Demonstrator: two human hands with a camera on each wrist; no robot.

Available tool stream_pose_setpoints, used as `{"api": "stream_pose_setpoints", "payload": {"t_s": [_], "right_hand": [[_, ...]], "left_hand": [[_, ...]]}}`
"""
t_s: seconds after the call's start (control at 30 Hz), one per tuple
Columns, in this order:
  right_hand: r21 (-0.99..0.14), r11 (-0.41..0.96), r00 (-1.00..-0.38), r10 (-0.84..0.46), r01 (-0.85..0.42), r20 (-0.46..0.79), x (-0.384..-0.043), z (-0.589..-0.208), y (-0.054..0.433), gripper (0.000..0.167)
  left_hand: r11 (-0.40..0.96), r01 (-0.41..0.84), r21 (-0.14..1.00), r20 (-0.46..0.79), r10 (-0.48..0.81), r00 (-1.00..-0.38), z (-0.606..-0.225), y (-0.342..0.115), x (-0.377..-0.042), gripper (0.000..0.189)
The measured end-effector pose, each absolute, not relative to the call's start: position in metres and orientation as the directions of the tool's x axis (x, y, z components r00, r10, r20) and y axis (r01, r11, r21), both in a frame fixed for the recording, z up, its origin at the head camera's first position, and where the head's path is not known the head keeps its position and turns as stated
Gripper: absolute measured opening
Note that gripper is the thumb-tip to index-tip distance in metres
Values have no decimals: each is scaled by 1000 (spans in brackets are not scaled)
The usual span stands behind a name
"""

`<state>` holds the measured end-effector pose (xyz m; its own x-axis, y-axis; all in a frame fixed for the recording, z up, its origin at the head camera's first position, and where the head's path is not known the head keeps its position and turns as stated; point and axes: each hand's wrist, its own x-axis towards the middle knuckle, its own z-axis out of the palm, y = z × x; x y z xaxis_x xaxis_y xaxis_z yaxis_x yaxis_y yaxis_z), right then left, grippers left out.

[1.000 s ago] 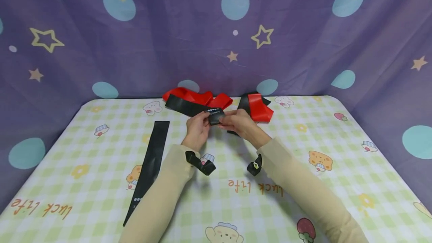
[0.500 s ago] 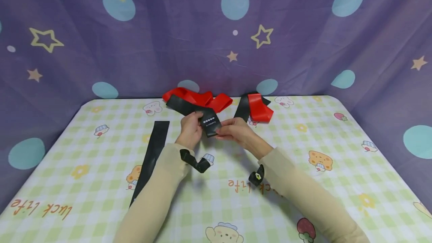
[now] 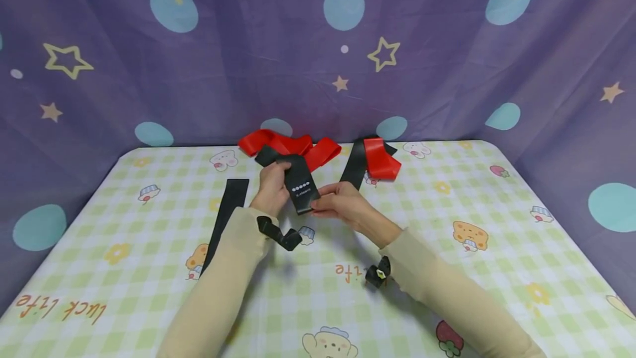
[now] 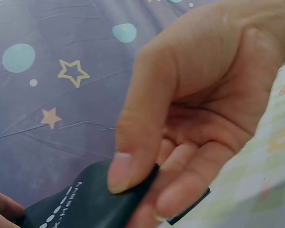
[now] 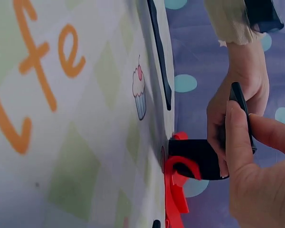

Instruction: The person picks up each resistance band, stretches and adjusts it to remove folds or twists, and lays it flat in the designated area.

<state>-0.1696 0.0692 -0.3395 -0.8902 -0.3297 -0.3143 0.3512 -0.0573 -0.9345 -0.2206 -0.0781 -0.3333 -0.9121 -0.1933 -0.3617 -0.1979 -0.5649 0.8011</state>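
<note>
A black resistance band (image 3: 302, 178) with white dots and lettering is held up over the far middle of the table. My left hand (image 3: 271, 188) pinches it along one edge; in the left wrist view, the thumb (image 4: 121, 173) lies on top and the fingers are below. At the printed end, my right hand (image 3: 345, 203) grips the band between thumb and fingertips, as the right wrist view also shows with the band (image 5: 242, 111) nearly edge-on. Past my left hand, the band's other stretch runs back, overlapping a red band (image 3: 278, 141) in the head view.
Another black band (image 3: 227, 209) lies flat on the left, partly hidden by my left sleeve (image 3: 218, 291). At the back right, a red band (image 3: 381, 160) lies folded over a black one (image 3: 354, 164). A purple curtain (image 3: 437, 82) hangs behind the checked tablecloth (image 3: 119, 209).
Both hands have come nearer and a little to the left, drawing the black band with them. Its printed part, folded short before, is now stretched out longer between the hands.
</note>
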Motion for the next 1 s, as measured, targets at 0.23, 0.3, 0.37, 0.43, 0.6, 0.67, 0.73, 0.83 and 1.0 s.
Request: {"api": "stream_pose_setpoints", "payload": {"t_s": [0.23, 0.3, 0.37, 0.43, 0.6, 0.67, 0.73, 0.83, 1.0], "right_hand": [[-934, -3, -887, -313, 358, -339, -161, -340, 69, 29], [-938, 16, -888, -317, 347, -334, -158, -340, 70, 29], [-941, 36, -887, -324, 336, -329, -155, -340, 70, 30], [-947, 54, -886, -341, 315, -314, -152, -340, 69, 30], [-955, 75, -884, -364, 287, -294, -144, -342, 71, 30], [-956, 76, -884, -365, 283, -290, -142, -342, 72, 30], [-956, 75, -884, -366, 284, -292, -139, -343, 73, 30], [-958, 69, -877, -388, 278, -283, -135, -343, 74, 30], [-962, 48, -858, -442, 268, -261, -129, -345, 75, 29]], "left_hand": [[-566, -241, 789, -376, -134, -917, -328, -80, -221, 57], [-572, -253, 780, -388, -125, -913, -327, -81, -221, 60], [-572, -270, 774, -402, -115, -908, -326, -81, -222, 62], [-566, -296, 770, -420, -100, -902, -325, -82, -222, 59], [-518, -379, 767, -457, -26, -889, -324, -84, -224, 41], [-505, -398, 766, -462, -1, -887, -323, -84, -225, 34], [-492, -399, 774, -459, -2, -889, -323, -84, -226, 31], [-467, -375, 801, -439, -33, -898, -323, -84, -227, 30], [-437, -337, 834, -406, -72, -911, -323, -83, -231, 15]]}}
